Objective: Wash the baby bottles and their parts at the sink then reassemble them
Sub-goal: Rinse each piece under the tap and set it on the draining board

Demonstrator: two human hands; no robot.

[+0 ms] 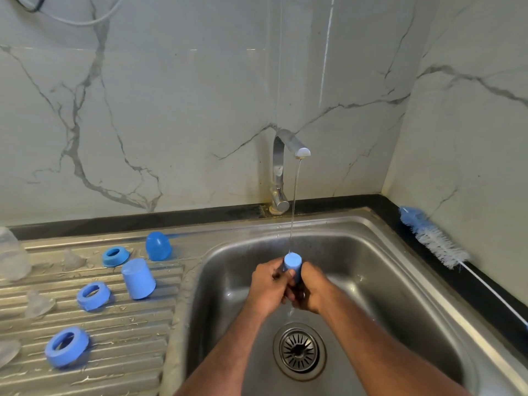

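A blue bottle cap (293, 263) is held over the steel sink (371, 252) under a thin stream of water from the tap (285, 155). My left hand (267, 288) and my right hand (310, 290) both grip it from the sides, closed end up. On the ribbed drainboard (120, 338) at the left lie three blue screw rings (115, 256) (93, 295) (67, 350), another blue cap (138, 278) and a domed blue cap (158, 246). Clear teats (73, 260) (38, 302) and a clear bottle (13, 254) stand at the far left.
A blue-and-white bottle brush (437, 242) lies on the black counter edge right of the sink. The drain strainer (299, 351) sits in the basin floor below my hands. Marble wall tiles close off the back and the right side.
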